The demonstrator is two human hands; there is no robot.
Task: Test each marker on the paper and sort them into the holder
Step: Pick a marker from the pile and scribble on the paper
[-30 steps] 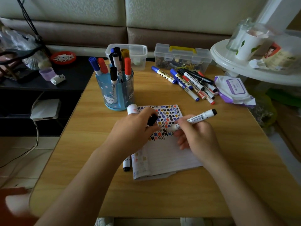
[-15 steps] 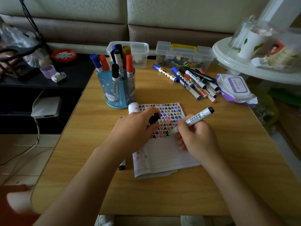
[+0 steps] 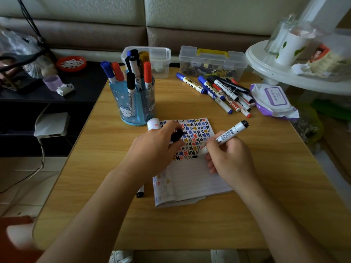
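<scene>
My right hand (image 3: 230,158) grips a white marker (image 3: 227,134) with a black end, its tip down on the paper (image 3: 195,179) beside rows of coloured test marks. My left hand (image 3: 153,149) rests on the paper's left side and pinches the black cap (image 3: 177,135). A blue holder (image 3: 133,103) stands behind the paper with several markers upright in it. A pile of loose markers (image 3: 222,92) lies at the back right of the table. Another marker (image 3: 140,191) pokes out from under my left forearm.
Two clear plastic boxes (image 3: 212,63) stand at the table's far edge. A wipes pack (image 3: 273,100) lies right of the marker pile. A white round stand (image 3: 296,74) with cups overhangs the right corner. A small white tube (image 3: 152,123) sits by the paper's top-left corner.
My right hand has shifted slightly while writing, and a fresh black mark now shows under the marker tip. My left hand still holds the cap in the same place.
</scene>
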